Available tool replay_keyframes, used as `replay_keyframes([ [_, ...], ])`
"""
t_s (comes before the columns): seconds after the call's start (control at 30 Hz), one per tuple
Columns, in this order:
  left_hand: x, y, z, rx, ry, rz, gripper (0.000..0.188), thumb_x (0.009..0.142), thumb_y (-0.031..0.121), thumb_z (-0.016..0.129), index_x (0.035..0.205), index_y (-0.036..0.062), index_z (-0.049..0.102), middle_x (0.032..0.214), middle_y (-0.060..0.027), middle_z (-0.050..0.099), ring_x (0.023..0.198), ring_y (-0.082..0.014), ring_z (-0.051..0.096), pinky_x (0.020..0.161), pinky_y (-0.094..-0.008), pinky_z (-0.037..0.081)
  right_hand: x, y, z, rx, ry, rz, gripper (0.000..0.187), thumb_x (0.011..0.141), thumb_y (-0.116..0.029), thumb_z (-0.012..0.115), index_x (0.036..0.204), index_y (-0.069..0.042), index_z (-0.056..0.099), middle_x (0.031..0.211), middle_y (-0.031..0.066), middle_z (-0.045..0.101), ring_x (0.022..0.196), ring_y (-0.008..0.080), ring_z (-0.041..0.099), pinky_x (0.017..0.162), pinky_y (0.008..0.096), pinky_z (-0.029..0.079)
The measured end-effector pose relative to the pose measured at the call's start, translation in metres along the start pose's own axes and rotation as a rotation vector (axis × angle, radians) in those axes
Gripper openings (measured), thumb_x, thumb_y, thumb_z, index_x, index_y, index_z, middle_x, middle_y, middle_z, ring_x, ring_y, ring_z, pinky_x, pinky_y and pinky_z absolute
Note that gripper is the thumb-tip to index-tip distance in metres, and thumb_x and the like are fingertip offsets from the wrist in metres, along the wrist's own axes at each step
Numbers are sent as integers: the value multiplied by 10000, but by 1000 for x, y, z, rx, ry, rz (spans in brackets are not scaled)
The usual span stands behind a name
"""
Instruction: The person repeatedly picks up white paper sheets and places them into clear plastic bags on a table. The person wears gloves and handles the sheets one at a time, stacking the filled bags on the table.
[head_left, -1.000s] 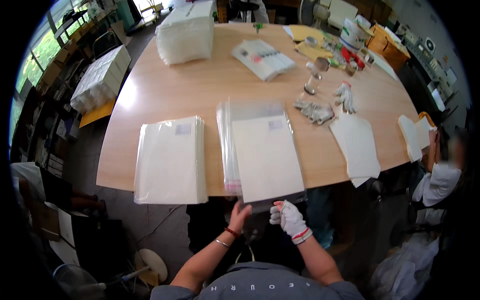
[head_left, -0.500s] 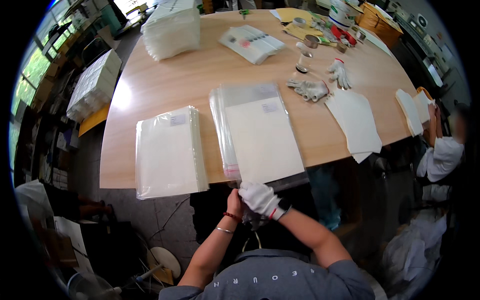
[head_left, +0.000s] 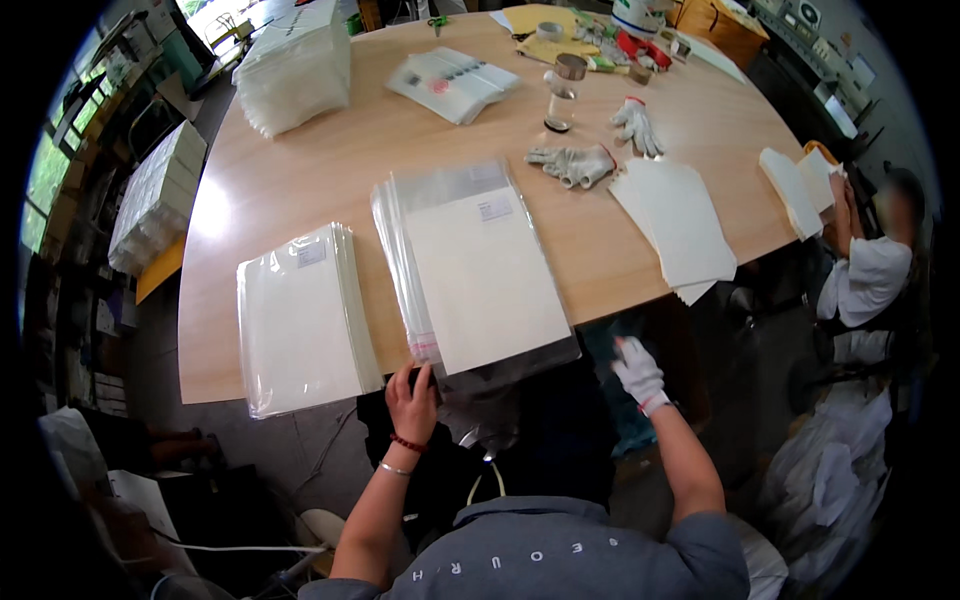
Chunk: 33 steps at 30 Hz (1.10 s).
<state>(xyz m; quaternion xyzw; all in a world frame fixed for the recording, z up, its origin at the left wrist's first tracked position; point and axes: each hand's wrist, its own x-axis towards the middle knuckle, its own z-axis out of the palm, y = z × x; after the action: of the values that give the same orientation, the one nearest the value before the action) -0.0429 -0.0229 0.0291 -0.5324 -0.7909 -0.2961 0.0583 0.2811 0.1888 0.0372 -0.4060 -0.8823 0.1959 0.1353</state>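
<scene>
My left hand, bare with a red bead bracelet and a silver bangle, is at the table's front edge. Its bent fingers reach the lower end of a stack of clear plastic bags, with a dark gap showing beside the fingertips. On that stack lies a white sheet, with a small printed label near its top; clear film hangs past the table edge below it. My right hand, in a white glove, is off the edge to the right, fingers stretched out and slightly blurred, touching nothing visible.
Filled clear bags are stacked left. White sheets lie fanned at right, with loose gloves and a tape roll beyond. More bags stand at the back. A person sits right, handling sheets.
My hands, together at the bags' lower edge before, have parted. The right has swung out to the right; the left has shifted left to the bag stack. The whole view has shifted slightly.
</scene>
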Motion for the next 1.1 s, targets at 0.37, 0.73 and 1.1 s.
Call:
replay_keyframes([
  [0.37, 47, -3, 10, -17, -175, 174, 157, 737, 199, 621, 670, 92, 528, 642, -76, 557, 613, -254, 570, 515, -352, 444, 103, -51, -9, 174, -166, -298, 153, 742, -184, 557, 681, -44, 549, 687, 140, 584, 634, 313, 575, 569, 373, 461],
  [0.73, 61, 44, -20, -3, -144, 162, 439, 717, 148, 618, 1121, 47, 479, 1223, -132, 421, 1124, -317, 382, 910, -418, 336, 60, -85, -23, 402, 250, 29, 88, 780, -102, 542, 793, -18, 521, 674, 115, 562, 552, 250, 546, 494, 326, 434],
  [1.1, 11, 27, 3, -1279, -638, -1042, 309, 893, 321, 431, 994, 44, 525, 956, -67, 602, 747, -134, 587, 563, -250, 452, 42, -73, 0, 485, 92, 381, 341, 867, -312, 490, 654, -46, 489, 509, 1, 433, 378, 81, 389, 353, 234, 326],
])
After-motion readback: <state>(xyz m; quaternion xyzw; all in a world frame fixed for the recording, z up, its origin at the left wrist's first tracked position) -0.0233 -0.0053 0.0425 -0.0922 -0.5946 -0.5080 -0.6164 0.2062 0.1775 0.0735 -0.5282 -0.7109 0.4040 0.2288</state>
